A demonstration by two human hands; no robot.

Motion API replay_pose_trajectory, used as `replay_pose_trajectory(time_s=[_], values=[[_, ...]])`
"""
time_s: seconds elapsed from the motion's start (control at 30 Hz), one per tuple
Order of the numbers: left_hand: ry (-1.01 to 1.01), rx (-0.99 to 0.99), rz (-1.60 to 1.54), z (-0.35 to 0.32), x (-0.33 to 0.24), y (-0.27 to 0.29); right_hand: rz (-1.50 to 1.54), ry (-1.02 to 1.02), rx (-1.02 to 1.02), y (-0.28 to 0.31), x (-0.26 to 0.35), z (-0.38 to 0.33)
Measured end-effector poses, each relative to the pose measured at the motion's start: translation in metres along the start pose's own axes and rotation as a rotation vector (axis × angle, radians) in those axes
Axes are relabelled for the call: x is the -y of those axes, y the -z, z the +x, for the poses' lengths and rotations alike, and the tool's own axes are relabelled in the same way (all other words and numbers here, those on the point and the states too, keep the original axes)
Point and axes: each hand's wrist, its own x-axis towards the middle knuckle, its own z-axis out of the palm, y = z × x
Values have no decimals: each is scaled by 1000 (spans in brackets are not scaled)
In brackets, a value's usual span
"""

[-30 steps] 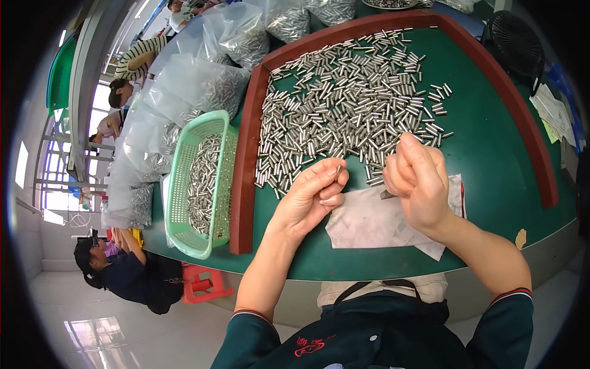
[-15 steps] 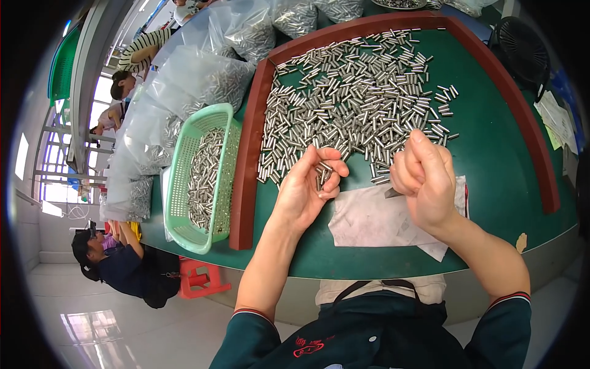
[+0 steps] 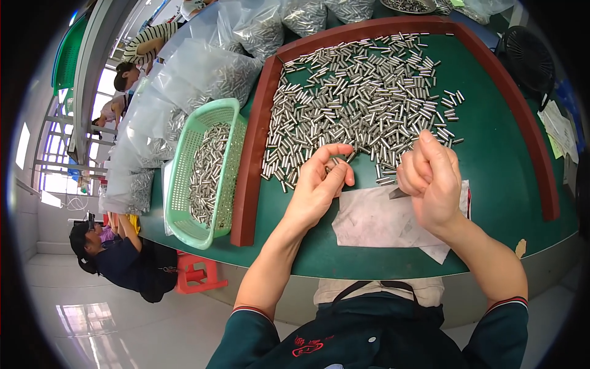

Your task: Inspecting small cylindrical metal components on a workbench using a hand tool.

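Note:
Many short, shiny metal pins (image 3: 369,104) lie in a loose heap on the green tabletop. At the near edge of that heap, my left hand (image 3: 319,187) is curled around a few pins, mostly hidden by its fingers. One pin (image 3: 350,157) shows at its fingertips. My right hand (image 3: 430,181) is closed in a fist over a stained whitish cloth (image 3: 375,221), thumb uppermost. A small dark grey flat piece (image 3: 398,193) shows beside its lower edge; whether the fist grips it is hidden.
Reddish-brown wooden strips (image 3: 252,172) border the heap. Left of them stands a green plastic basket (image 3: 178,209) holding pins. Clear bags (image 3: 209,74) of pins line the far left. A black fan (image 3: 525,55) and papers (image 3: 559,129) are at right; a person (image 3: 123,258) sits at left.
The fingers and thumb of my left hand have folded over the pins that lay in its open palm. My right hand stays closed in nearly the same place. The view has shifted slightly.

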Motion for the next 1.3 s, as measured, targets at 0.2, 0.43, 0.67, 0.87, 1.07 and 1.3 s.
replay_pose_trajectory(time_s=[0.2,0.43,0.67,0.87,1.07,1.3], values=[[138,49,-295,3,-1,2,8,-6,-9,1,1,1],[-22,-140,12,3,-1,9,4,-6,-11,1,2,1],[-414,-304,946,15,15,-11,17,-6,-18,0,2,1],[-428,-235,1088,14,13,-13,23,-25,-36,0,4,1],[224,149,-657,11,3,12,36,-35,-51,0,3,1],[193,101,-576,9,3,10,28,-31,-31,1,5,2]])
